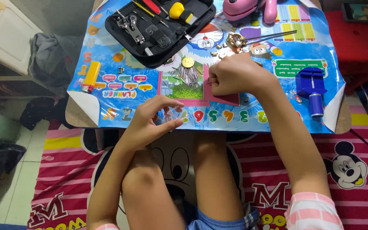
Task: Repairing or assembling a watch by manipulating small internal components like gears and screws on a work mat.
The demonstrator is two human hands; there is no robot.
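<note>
The left hand point(152, 119) pinches a small clear piece point(173, 114) between its fingertips, right at the counter's point(77, 115) near edge. The right hand point(231, 74) is a shut fist; whether it holds anything cannot be told. Beyond lie one gold watch dial point(188, 62), one black tool case point(158, 30), one blue press tool point(311, 87) and one yellow tool point(91, 74), with open mat between them.
</note>
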